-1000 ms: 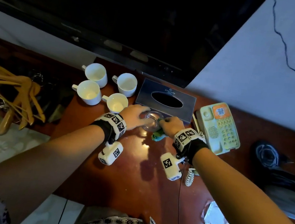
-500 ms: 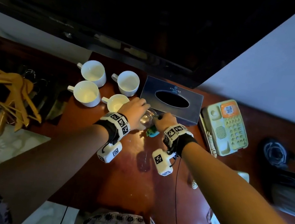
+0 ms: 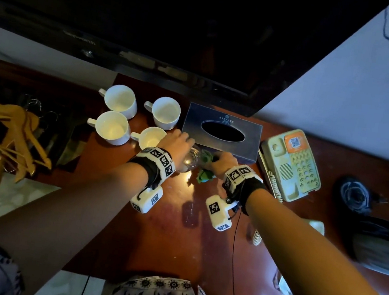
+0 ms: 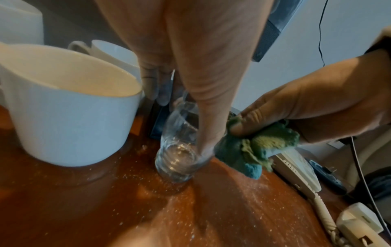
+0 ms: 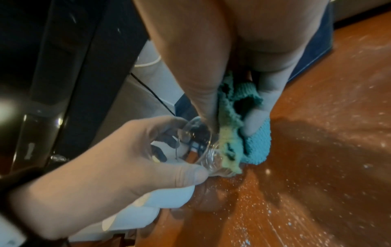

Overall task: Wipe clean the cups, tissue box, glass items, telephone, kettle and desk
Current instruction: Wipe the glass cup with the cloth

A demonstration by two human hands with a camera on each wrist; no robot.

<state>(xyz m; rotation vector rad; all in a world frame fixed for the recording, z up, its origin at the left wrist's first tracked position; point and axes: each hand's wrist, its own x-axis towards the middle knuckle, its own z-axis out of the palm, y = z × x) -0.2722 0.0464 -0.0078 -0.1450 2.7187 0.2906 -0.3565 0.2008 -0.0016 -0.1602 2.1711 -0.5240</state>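
My left hand (image 3: 178, 145) grips a small clear glass (image 3: 190, 163), tilted just above the red-brown desk (image 3: 174, 244) in front of the dark tissue box (image 3: 223, 131). In the left wrist view the thumb runs down the side of the glass (image 4: 177, 155). My right hand (image 3: 221, 161) holds a bunched green and teal cloth (image 3: 204, 173) pressed against the right side of the glass (image 5: 196, 133). The cloth (image 5: 253, 142) hangs down to the desk. Several white cups (image 3: 114, 126) stand to the left. A cream telephone (image 3: 291, 161) lies to the right.
A large dark TV (image 3: 155, 29) stands behind the desk. Wooden hangers (image 3: 11, 126) lie at the far left. The phone's handset (image 4: 359, 222) and coiled cord (image 3: 275, 186) lie at the right. A clear glass dish (image 3: 281, 284) sits near the front right edge. White specks cover the desk.
Both hands have kept their hold on the glass and the cloth. The cloth has shifted against the glass's side. The head view has moved a little.
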